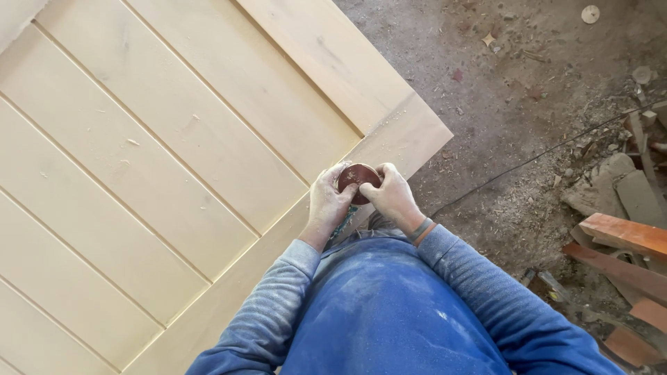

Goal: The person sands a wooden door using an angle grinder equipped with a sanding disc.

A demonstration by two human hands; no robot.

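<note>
A round reddish-brown sanding disc [358,176] is held between both hands just over the near edge of a large pale wooden panelled door [160,160] lying flat. My left hand [328,201] grips the disc's left side with the fingers curled over it. My right hand [390,194] pinches its right side; a band sits on that wrist. Both sleeves are blue and dusty, and much of the disc is hidden by the fingers.
The door's frame corner [424,128] juts toward a dirt floor [514,104] littered with sawdust and chips. A thin dark cable [528,161] runs across the ground. Reddish wood offcuts [625,236] and scrap pieces lie at the right.
</note>
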